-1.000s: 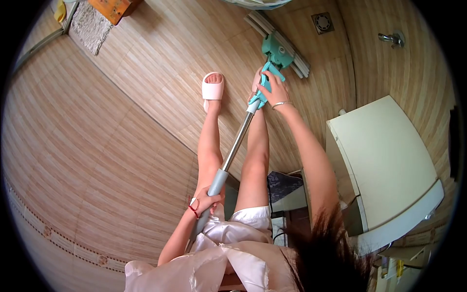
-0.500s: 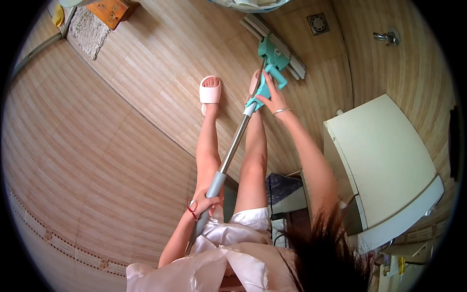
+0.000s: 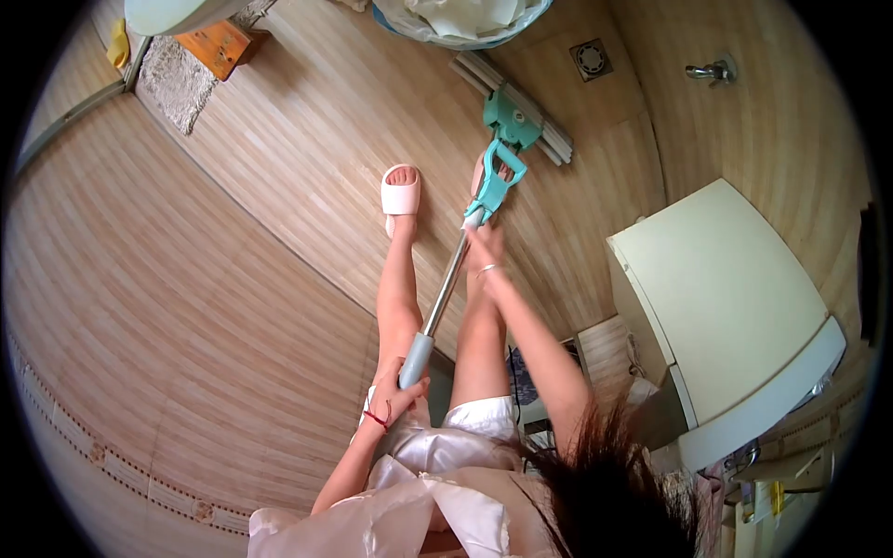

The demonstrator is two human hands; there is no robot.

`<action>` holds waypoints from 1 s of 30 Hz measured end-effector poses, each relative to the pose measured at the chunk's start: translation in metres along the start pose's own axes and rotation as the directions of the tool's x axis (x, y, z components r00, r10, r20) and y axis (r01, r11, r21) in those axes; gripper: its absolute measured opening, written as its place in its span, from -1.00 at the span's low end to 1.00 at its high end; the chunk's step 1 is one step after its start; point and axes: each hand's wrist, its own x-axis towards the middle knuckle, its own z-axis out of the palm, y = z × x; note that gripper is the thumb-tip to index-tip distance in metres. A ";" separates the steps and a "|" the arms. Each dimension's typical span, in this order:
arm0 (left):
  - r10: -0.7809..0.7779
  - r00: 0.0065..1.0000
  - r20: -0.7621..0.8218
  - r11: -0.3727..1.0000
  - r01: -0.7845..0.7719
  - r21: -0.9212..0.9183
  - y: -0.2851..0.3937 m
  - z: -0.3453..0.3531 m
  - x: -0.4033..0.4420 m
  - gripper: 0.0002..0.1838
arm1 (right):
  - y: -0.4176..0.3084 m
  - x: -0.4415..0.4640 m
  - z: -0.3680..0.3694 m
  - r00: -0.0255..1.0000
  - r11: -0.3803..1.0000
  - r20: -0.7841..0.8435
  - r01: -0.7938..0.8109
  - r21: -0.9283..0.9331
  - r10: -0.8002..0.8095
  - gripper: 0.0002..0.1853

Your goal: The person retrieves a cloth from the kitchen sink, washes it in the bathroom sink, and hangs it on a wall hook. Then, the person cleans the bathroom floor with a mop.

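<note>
A sponge mop [image 3: 446, 284] with a metal pole runs from my lap up toward the floor. Its teal head [image 3: 511, 119] carries a pale grey ribbed strip and touches the floor near my right foot. My left hand [image 3: 402, 391], a red string on its wrist, is closed around the grey grip near my lap. Just below the teal lever handle [image 3: 497, 181], my right hand [image 3: 484, 251] is at the pole, with a silver bangle on its wrist. Motion blurs its fingers, so their hold cannot be made out.
A lined bin [image 3: 462, 20] with white paper stands beyond the mop head. A floor drain [image 3: 591, 59] and wall tap [image 3: 713, 72] are at upper right. To the right sits a cream cabinet-like appliance [image 3: 730, 307]. A wooden stool [image 3: 220, 48] and shaggy mat [image 3: 177, 84] lie upper left.
My right hand has come off the teal lever handle and moved down toward me to the pole. The lever handle looks swung upright. My left hand keeps its hold on the grip.
</note>
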 end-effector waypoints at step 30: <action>0.522 0.786 -0.332 0.537 0.000 0.843 0.061 -0.018 -0.187 -0.72 | -0.110 -0.023 -0.012 0.983 0.627 0.132 -0.185 0.757 0.130 -0.64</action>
